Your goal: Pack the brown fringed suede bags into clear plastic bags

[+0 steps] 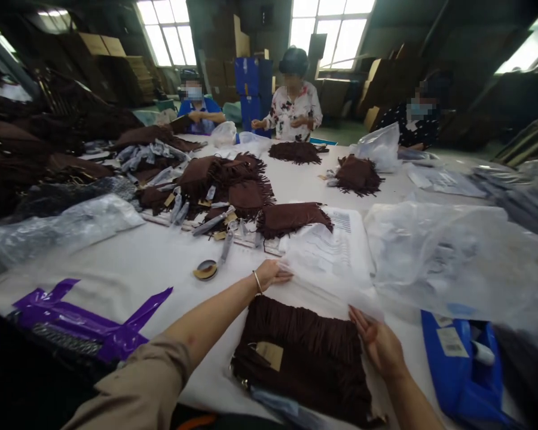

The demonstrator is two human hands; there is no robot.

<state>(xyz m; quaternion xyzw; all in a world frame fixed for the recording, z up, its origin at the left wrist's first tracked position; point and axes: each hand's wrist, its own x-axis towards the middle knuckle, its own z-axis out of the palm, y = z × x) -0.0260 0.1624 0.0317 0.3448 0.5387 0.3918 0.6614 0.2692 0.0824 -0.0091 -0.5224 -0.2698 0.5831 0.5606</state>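
Observation:
A dark brown fringed garment point(305, 352) with a tan hang tag point(269, 353) lies on the white table point(130, 263) right in front of me. Just beyond it sits a clear plastic bag point(327, 257) with printed text. My left hand point(271, 273) rests flat on that bag's near left corner, fingers stretched out; a thin bracelet is on the wrist. My right hand point(376, 340) lies on the garment's right edge, fingers extended against the bag's lower right corner.
More brown fringed garments point(291, 218) and tags lie mid-table. A tape roll point(205, 270) sits left of my hand, purple bags point(85, 325) at near left, a blue tape dispenser point(461, 364) at near right, crumpled plastic bags point(448, 257) at right. Three people work at the far end.

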